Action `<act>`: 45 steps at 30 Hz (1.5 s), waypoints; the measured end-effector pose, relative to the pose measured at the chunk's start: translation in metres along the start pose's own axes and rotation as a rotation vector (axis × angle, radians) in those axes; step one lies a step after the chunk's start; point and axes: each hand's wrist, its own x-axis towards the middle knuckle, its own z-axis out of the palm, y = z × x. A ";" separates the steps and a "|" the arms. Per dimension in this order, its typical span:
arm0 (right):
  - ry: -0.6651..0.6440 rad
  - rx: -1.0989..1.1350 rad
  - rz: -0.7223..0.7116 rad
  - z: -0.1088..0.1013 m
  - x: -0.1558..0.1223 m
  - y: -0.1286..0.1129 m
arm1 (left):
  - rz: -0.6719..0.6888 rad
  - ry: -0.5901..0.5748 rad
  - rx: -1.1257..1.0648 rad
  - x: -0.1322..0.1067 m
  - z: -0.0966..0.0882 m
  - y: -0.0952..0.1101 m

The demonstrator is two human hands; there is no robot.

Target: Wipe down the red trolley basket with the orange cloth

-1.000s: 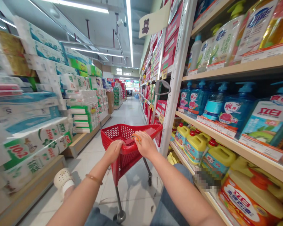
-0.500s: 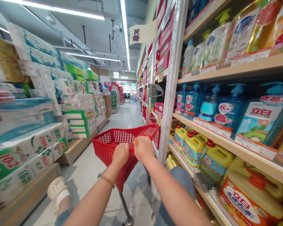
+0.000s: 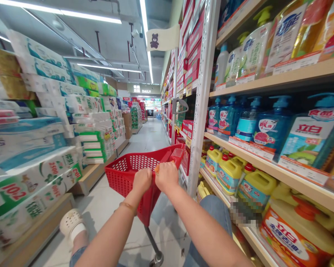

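Both arms stretch forward to a red plastic shopping cart (image 3: pixel 122 174) with a perforated basket. My left hand (image 3: pixel 142 180), with a thin bracelet at the wrist, is closed in a fist on the cart's near edge. Just right of it, my right hand (image 3: pixel 167 176) is wrapped round the handle, where a bit of orange shows by the thumb. The handle itself is mostly hidden under my fingers. One caster wheel (image 3: pixel 157 258) shows below on a grey metal leg. The visible part of the basket holds nothing I can make out.
Close on the right, shelves (image 3: pixel 267 79) carry pump bottles (image 3: pixel 268 126) and yellow jugs (image 3: pixel 231 172). A white perforated post (image 3: pixel 202 96) stands near the cart. Tissue packs (image 3: pixel 39 178) are stacked on the left. The tiled aisle (image 3: pixel 149 135) runs ahead. My cream clog (image 3: pixel 71 221) is at lower left.
The cart has swung slightly left, its basket tilting a little, and both hands have shifted left with it while keeping their grip. The view has moved slightly.
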 end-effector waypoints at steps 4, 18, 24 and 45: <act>-0.035 -0.015 -0.108 0.000 -0.005 0.004 | 0.038 -0.050 -0.035 -0.001 -0.003 -0.011; -0.008 -0.020 -0.129 0.023 -0.010 0.033 | -0.036 -0.123 -0.004 -0.004 0.027 -0.024; 0.023 0.008 0.013 0.047 -0.013 0.034 | -0.121 -0.153 0.066 -0.011 0.037 -0.025; -0.129 0.210 -0.104 0.113 -0.019 0.038 | -0.245 -0.274 0.239 -0.049 0.018 -0.050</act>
